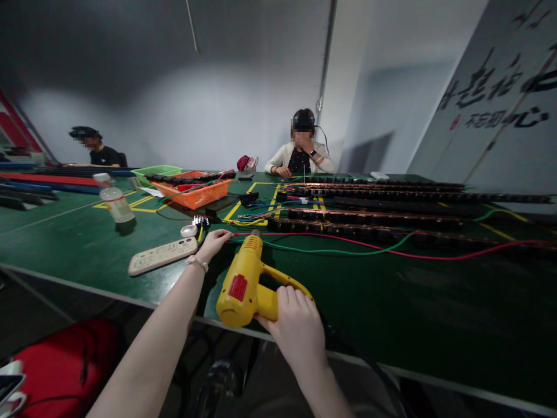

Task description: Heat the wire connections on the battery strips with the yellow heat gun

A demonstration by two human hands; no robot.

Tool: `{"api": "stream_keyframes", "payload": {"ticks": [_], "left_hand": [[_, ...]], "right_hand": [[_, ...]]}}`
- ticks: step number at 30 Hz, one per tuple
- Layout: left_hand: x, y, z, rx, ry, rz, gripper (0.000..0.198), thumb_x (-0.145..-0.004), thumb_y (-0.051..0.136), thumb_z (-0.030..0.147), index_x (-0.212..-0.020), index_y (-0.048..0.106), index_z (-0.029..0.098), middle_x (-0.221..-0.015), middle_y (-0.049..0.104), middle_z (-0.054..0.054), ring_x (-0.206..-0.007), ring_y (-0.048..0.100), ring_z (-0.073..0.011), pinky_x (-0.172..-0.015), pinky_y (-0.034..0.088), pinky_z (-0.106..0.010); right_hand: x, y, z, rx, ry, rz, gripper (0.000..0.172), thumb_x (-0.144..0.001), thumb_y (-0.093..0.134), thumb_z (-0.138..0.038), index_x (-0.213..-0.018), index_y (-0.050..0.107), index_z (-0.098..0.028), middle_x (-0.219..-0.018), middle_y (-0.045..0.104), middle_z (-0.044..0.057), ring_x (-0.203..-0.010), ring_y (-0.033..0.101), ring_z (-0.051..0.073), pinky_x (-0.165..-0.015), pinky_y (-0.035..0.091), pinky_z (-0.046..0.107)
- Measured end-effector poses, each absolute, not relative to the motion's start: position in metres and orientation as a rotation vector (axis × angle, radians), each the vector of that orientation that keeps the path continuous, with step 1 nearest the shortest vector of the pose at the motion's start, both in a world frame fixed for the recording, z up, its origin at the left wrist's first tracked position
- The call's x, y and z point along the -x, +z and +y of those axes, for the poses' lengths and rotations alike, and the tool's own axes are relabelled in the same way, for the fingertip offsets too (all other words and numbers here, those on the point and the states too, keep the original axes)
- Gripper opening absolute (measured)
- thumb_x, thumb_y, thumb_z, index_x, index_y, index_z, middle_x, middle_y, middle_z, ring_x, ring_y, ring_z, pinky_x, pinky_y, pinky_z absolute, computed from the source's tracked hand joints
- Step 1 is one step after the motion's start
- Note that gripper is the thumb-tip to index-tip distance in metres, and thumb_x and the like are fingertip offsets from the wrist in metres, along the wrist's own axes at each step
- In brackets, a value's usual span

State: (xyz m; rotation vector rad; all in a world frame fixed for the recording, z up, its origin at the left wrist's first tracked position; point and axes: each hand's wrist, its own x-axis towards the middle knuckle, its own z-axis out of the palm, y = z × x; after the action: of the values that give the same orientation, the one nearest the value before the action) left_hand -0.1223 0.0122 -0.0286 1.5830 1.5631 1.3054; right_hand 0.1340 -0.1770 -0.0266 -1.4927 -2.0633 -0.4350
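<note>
Open table (391, 307) lay right of heat gun (239, 278); red wire (439, 258) crossed beyond it; orange basket (200, 197) blocked far left.

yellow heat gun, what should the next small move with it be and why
Perhaps the right hand should angle the heat gun slightly so its nozzle points away from the left hand: those bare fingertips pinch the red wire just left of the nozzle. Whether the gun is on cannot be told.
</note>
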Motion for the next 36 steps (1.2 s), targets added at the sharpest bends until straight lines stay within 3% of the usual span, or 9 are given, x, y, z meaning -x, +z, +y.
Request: {"api": "stream_keyframes", "payload": {"ticks": [7,20,26,36], "left_hand": [[0.123,-0.027,0.01,-1.562,1.298,1.542,0.05,-0.054,0.067,0.058,-0.074,0.068,0.012,-0.075,0.068,-0.007,-0.074,0.059,-0.0212,-0.067,0.043,-0.029],[0.117,-0.024,0.002,-1.589,1.307,1.591,0.043,-0.058,0.067,0.052,-0.073,0.07,0.012,-0.072,0.068,-0.006,-0.07,0.057,-0.0197,-0.063,0.042,-0.028],[0.119,-0.028,0.009,-1.626,1.349,1.581,0.044,-0.057,0.068,0.053,-0.074,0.069,0.012,-0.072,0.068,-0.007,-0.07,0.058,-0.0195,-0.066,0.041,-0.03],[0.121,-0.032,0.011,-1.622,1.379,1.623,0.044,-0.061,0.065,0.053,-0.076,0.069,0.012,-0.072,0.067,-0.006,-0.07,0.058,-0.0193,-0.066,0.041,-0.029]], "right_hand": [[-0.107,-0.029,-0.174,1.38,-0.422,-2.069,0.054,-0.052,0.081,-0.056,-0.078,0.052,-0.018,-0.073,0.055,0.001,-0.069,0.051,0.021,-0.063,0.038,0.034],[-0.12,-0.026,-0.168,1.367,-0.272,-2.14,0.047,-0.067,0.07,-0.061,-0.078,0.05,-0.02,-0.076,0.056,0.002,-0.073,0.054,0.02,-0.067,0.039,0.033],[-0.142,-0.028,-0.163,1.447,-0.35,-2.075,0.047,-0.064,0.074,-0.058,-0.076,0.05,-0.02,-0.073,0.055,0.001,-0.074,0.054,0.02,-0.068,0.036,0.032],[-0.188,-0.025,-0.165,1.504,-0.55,-2.04,0.043,-0.079,0.058,-0.061,-0.074,0.049,-0.019,-0.071,0.056,0.003,-0.071,0.054,0.019,-0.065,0.034,0.031]]}}
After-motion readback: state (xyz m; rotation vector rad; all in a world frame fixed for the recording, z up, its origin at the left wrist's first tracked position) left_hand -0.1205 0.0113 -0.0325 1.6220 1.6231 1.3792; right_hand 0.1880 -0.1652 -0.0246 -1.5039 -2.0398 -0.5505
